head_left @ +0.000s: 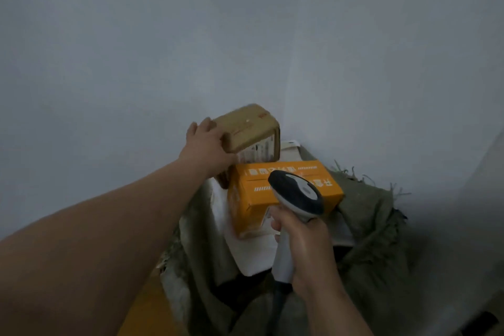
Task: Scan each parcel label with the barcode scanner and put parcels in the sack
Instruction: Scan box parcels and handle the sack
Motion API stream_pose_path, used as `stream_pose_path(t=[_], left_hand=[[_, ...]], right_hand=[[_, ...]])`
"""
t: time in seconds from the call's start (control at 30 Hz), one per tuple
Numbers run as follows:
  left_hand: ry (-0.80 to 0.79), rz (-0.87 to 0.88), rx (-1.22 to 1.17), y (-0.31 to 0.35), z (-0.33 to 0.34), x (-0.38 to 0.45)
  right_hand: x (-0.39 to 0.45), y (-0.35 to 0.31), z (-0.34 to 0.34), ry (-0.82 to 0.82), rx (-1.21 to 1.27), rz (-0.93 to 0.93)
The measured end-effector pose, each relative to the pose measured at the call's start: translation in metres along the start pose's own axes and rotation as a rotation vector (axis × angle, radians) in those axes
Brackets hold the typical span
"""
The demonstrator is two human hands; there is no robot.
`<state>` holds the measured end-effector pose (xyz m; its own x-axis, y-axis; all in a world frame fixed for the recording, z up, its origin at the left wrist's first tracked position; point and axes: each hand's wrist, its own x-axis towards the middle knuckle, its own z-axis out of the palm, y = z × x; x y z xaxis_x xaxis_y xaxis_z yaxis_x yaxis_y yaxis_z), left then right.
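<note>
Brown parcel: in the head view, the only one, it is tilted on edge above the open mouth of the green sack, held by the left hand. That hand's grip is spread wide across the parcel's near-left end, thumb on one face and fingers over the top, clamped on the cardboard. Its lower edge sits just behind an orange box that already lies in the sack on top of pale flat packets. The right hand has its grip pressed together around the handle of the barcode scanner, whose dark head hangs over the orange box and points towards the brown parcel's white label.

What could go wrong, as I judge it: the label faces down and towards the camera at a steep angle and is partly hidden by the orange box, so the scanner may read nothing, or read the orange box's printed code instead. The parcel is held by one end only; it could pivot out of the hand and drop into the sack unscanned. The sack's frayed rim is slack and could fold inwards.

Writing: the orange box carries white characters and a row of short bars, upside down to the camera and too blurred to read. The label's dark print is also illegible. No brand can be made out.
</note>
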<state>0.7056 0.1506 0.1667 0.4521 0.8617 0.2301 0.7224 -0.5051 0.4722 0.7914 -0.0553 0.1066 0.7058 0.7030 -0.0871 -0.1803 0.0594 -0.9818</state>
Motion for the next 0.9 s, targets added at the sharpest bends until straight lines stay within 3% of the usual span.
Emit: stream_pose_path(t=[0.07,0.13,0.47,0.63,0.9], left_hand=[[-0.166,0.011,-0.032,0.001,0.014,0.007],[-0.22,0.056,-0.065,0.002,0.025,0.007],[0.148,-0.037,-0.429,-0.029,0.008,-0.043],[0.266,-0.268,-0.573,-0.108,-0.016,-0.118],[0.229,-0.64,-0.602,-0.279,-0.071,-0.282]], right_hand=[[0.011,0.006,-0.001,-0.015,-0.008,0.017],[0.02,0.01,-0.001,-0.027,-0.012,0.025],[0.003,0.009,0.027,-0.178,0.011,0.047],[-0.054,0.021,0.074,-0.345,-0.067,0.06],[-0.177,0.089,0.196,-0.485,-0.252,0.149]])
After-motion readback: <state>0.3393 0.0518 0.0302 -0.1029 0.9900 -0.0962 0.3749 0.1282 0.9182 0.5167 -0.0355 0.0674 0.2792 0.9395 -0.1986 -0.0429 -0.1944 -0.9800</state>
